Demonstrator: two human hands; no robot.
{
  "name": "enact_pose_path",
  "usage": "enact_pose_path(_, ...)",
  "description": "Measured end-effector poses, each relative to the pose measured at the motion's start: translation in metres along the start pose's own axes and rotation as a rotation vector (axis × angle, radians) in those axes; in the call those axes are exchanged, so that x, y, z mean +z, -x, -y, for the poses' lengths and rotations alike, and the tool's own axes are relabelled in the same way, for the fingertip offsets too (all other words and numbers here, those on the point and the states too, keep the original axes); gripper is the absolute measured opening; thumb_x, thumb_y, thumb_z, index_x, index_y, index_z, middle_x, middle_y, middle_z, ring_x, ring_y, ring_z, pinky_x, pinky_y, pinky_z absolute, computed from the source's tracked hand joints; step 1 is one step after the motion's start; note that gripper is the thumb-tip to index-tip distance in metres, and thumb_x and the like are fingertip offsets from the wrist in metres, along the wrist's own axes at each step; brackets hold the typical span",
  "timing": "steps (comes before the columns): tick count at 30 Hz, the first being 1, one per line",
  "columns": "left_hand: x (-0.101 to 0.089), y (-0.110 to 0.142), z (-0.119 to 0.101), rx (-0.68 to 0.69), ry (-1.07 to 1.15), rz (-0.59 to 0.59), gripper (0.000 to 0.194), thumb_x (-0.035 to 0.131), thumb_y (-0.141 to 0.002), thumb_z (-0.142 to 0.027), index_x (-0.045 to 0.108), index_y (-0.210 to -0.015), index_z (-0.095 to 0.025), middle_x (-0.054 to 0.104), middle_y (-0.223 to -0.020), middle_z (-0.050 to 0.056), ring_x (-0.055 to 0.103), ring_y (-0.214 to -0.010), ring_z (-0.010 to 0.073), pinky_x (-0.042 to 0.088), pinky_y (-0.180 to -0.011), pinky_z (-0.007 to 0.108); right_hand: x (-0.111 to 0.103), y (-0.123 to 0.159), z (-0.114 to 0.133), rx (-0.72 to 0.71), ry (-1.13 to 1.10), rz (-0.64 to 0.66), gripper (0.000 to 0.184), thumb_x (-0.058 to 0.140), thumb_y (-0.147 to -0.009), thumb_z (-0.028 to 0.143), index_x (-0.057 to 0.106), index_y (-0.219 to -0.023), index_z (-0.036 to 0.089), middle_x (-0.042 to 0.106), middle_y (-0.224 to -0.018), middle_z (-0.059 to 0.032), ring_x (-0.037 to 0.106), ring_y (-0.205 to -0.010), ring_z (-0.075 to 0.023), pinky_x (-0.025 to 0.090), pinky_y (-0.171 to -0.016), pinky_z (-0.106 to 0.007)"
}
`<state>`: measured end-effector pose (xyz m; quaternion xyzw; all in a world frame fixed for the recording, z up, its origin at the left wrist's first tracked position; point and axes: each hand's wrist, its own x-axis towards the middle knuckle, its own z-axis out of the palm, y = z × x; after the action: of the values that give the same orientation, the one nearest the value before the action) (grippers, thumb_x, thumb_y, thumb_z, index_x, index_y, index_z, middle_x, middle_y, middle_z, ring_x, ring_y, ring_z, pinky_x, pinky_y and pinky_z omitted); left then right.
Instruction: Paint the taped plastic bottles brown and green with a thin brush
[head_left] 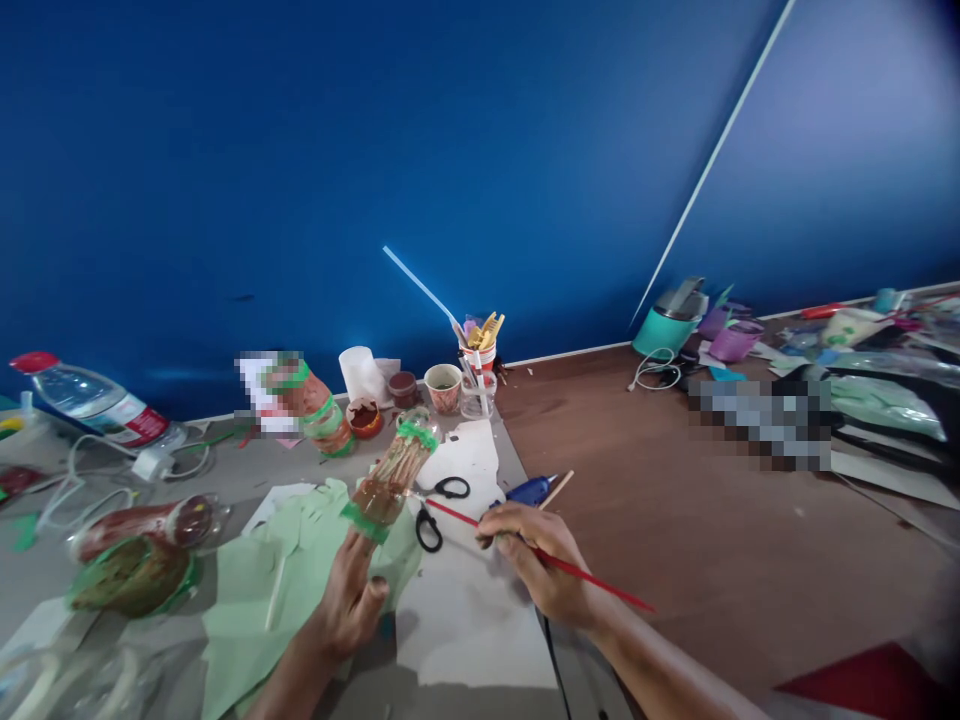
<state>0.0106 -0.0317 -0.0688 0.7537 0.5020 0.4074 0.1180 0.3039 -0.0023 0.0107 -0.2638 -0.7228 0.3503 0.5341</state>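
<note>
Left forearm enters at the bottom, left of centre, angled up and rightward. Left hand [352,600]: thumb out to the right, apart from the tube; fingers run up into or behind the lower end of a clear, green-rimmed tube [388,482] streaked reddish brown. Whether they are spread or together, cannot tell. Tube near mid-frame, tilted, top leaning right.

Right forearm comes in from the lower right, slanting up-left. Right hand [536,560] right of centre, fingers curled, pinching a red brush [450,511]; its handle juts down-right past the wrist, front end pointing left toward the tube. Contact with tube: cannot tell.

Scissors [437,489], black-handled, between the hands. White paper [472,625] beneath, on a grey surface; green paper [247,590] at lower left.
</note>
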Motion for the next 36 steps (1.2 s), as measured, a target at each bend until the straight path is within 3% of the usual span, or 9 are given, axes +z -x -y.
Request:
enact_pose_path(4, -0.007, -0.007, -0.009, 0.139, -0.127, 0.056, 0.060, 0.031, -0.097, -0.054, 0.040, -0.146, -0.021, 0.064, -0.123, 0.015, 0.059, -0.115, 0.0324, 0.046, -0.096, 0.045, -0.001, 0.000, -0.001, 0.094, 0.039, -0.115, 0.022, 0.047, -0.094, 0.017, 0.068, -0.099, 0.021, 0.072, -0.086, -0.0051, 0.068, -0.076, -0.0154, 0.052, -0.070, -0.025)
enact_pose_path(8, -0.010, -0.014, -0.020, 0.135, -0.104, 0.128, 0.067, 0.027, -0.095, -0.061, 0.032, -0.150, -0.023, 0.062, -0.126, 0.016, 0.059, -0.114, 0.0339, 0.048, -0.093, 0.046, -0.001, 0.000, -0.001, 0.017, -0.036, -0.010, 0.020, 0.050, -0.092, 0.016, 0.069, -0.098, 0.021, 0.072, -0.084, -0.0049, 0.069, -0.077, -0.0158, 0.053, -0.071, -0.025)
enact_pose_path(13, -0.010, -0.019, -0.027, 0.164, -0.085, 0.166, 0.069, 0.025, -0.095, -0.062, 0.018, -0.155, -0.027, 0.057, -0.132, 0.016, 0.057, -0.117, 0.0348, 0.048, -0.092, 0.046, -0.002, -0.001, -0.003, 0.067, 0.059, -0.106, 0.024, 0.049, -0.091, 0.012, 0.068, -0.102, 0.022, 0.072, -0.089, -0.0044, 0.069, -0.080, -0.0143, 0.052, -0.075, -0.023)
enact_pose_path(17, -0.011, -0.019, -0.027, 0.151, -0.102, 0.185, 0.068, 0.026, -0.096, -0.060, 0.016, -0.155, -0.027, 0.053, -0.136, 0.016, 0.054, -0.120, 0.0363, 0.048, -0.092, 0.047, -0.003, -0.002, -0.003, -0.029, 0.047, 0.006, 0.025, 0.051, -0.089, 0.010, 0.068, -0.103, 0.022, 0.073, -0.090, -0.0046, 0.070, -0.086, -0.0156, 0.053, -0.078, -0.024)
enact_pose_path(21, -0.010, -0.019, -0.027, 0.124, -0.103, 0.246, 0.072, 0.026, -0.094, -0.063, 0.012, -0.155, -0.026, 0.049, -0.141, 0.017, 0.050, -0.125, 0.0380, 0.044, -0.097, 0.051, -0.004, -0.003, -0.004, -0.014, 0.107, -0.089, 0.025, 0.051, -0.089, 0.009, 0.067, -0.103, 0.021, 0.073, -0.091, -0.0058, 0.069, -0.087, -0.0156, 0.053, -0.079, -0.024)
enact_pose_path(25, -0.011, -0.023, -0.030, 0.167, -0.143, 0.275, 0.076, 0.024, -0.092, -0.068, 0.010, -0.155, -0.027, 0.050, -0.140, 0.017, 0.051, -0.124, 0.0378, 0.043, -0.099, 0.052, -0.006, -0.003, -0.003, -0.027, 0.055, 0.020, 0.023, 0.051, -0.090, 0.011, 0.068, -0.101, 0.022, 0.073, -0.089, -0.0050, 0.070, -0.085, -0.0158, 0.054, -0.076, -0.023)
enact_pose_path(29, -0.012, -0.028, -0.037, 0.236, -0.180, 0.291, 0.074, 0.024, -0.094, -0.064, 0.009, -0.155, -0.025, 0.054, -0.136, 0.017, 0.053, -0.123, 0.0357, 0.042, -0.100, 0.049, -0.006, -0.004, -0.002, 0.030, 0.095, -0.090, 0.021, 0.050, -0.092, 0.014, 0.068, -0.100, 0.021, 0.073, -0.089, -0.0056, 0.070, -0.083, -0.0155, 0.054, -0.076, -0.024)
enact_pose_path(33, -0.013, -0.032, -0.040, 0.273, -0.241, 0.278, 0.076, 0.023, -0.094, -0.064, 0.008, -0.155, -0.021, 0.048, -0.143, 0.019, 0.047, -0.130, 0.0361, 0.037, -0.106, 0.050, -0.005, -0.004, -0.001, -0.026, 0.043, 0.031, 0.020, 0.050, -0.093, 0.019, 0.069, -0.099, 0.020, 0.074, -0.087, -0.0065, 0.070, -0.081, -0.0168, 0.055, -0.073, -0.025)
enact_pose_path(36, -0.014, -0.033, -0.039, 0.263, -0.262, 0.272, 0.078, 0.027, -0.093, -0.065, 0.012, -0.155, -0.020, 0.051, -0.139, 0.020, 0.050, -0.127, 0.0360, 0.039, -0.104, 0.049, -0.005, -0.004, 0.000, -0.011, 0.094, -0.030, 0.020, 0.050, -0.093, 0.019, 0.069, -0.099, 0.020, 0.074, -0.089, -0.0071, 0.070, -0.083, -0.0171, 0.055, -0.074, -0.026)
